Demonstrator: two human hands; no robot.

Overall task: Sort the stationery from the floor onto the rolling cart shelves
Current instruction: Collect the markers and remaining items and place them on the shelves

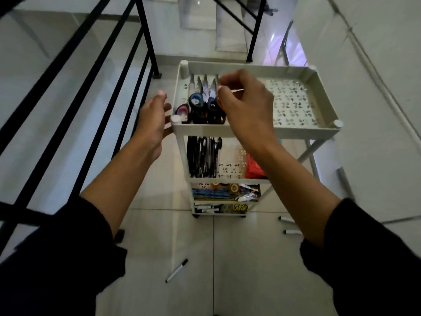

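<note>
A white rolling cart (pixel 250 130) stands on the tiled floor. On the left of its top shelf lie several scissors (pixel 201 103), blades pointing away from me. My right hand (pixel 246 103) hovers over them with curled fingers, thumb tip next to a blade; whether it holds anything is hidden. My left hand (pixel 152 119) is open beside the cart's front left corner post (pixel 176 119), its fingers at the rim. A black-capped white marker (pixel 177 270) lies on the floor near me. Two more markers (pixel 292 232) lie to the right of the cart's base.
The second shelf holds black pens (pixel 202 156) and a red packet (pixel 254 167). Lower shelves carry tape rolls and pencils (pixel 214 193), then markers (pixel 207 208). A black railing (pixel 95 92) runs along the left. A white wall (pixel 376 110) stands to the right.
</note>
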